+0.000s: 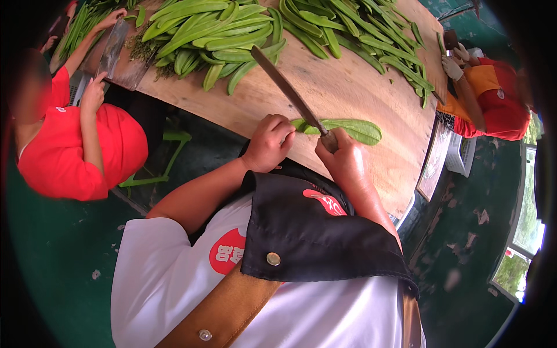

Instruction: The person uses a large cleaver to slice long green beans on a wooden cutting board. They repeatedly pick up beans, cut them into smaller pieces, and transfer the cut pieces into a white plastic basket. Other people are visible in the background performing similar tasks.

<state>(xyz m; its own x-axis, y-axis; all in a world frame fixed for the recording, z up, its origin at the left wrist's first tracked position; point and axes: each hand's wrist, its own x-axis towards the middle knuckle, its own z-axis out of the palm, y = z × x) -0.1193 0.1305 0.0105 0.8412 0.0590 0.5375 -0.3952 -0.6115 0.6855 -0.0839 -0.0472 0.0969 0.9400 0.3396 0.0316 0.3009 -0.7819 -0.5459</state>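
Note:
My right hand (346, 156) grips the wooden handle of a cleaver-like knife (287, 85). Its blade is seen nearly edge-on, slanting up and away to the left over the board. Under the knife, near the board's front edge, lie green sword bean pods (361, 130), one broad and flat with smaller pieces at its left end. My left hand (270, 143) is at that end, fingers curled, thumb towards the blade. Whether it pinches a pod is hidden by the fingers.
A large heap of pods (217, 37) lies on the wooden tabletop (383, 91), with another heap (378, 39) farther right. At left a person in red (82, 143) holds a cleaver (113, 48). Another person (491, 98), gloved, works at right near a white crate (461, 152).

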